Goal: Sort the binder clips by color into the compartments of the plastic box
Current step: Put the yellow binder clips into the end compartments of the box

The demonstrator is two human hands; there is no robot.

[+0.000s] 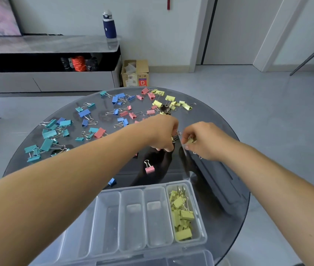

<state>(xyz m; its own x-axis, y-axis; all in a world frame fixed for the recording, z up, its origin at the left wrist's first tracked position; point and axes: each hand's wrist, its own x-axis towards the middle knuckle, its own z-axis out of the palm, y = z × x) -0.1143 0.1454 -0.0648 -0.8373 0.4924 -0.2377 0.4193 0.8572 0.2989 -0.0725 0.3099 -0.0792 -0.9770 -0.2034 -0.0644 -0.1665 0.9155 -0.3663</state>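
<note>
Both hands over mid table, just apart, neither touching the glass.

Left hand: fingers curled tight, gripping left clip. Only wire loops and a bit of yellow show past the knuckles.

Right hand: thumb and forefinger pinch right clip, yellow, held above the table; other fingers curled in. More wire loops poke out under the palm, can't tell if gripped.

Box: clear plastic, at near table edge, lid open toward the camera. Sorted clips, all yellow, piled in the rightmost compartment.

Loose on table:
- teal clips spread at left
- blue clips far middle, a few mixed in with the teal
- pink clips far middle to right, partly behind left hand
- yellow clips bunched at far right
- pink clip alone, between hands and box
- blue clip just beside left forearm, near box's far left corner

Behind: bottle on a low cabinet, carton on the floor
</note>
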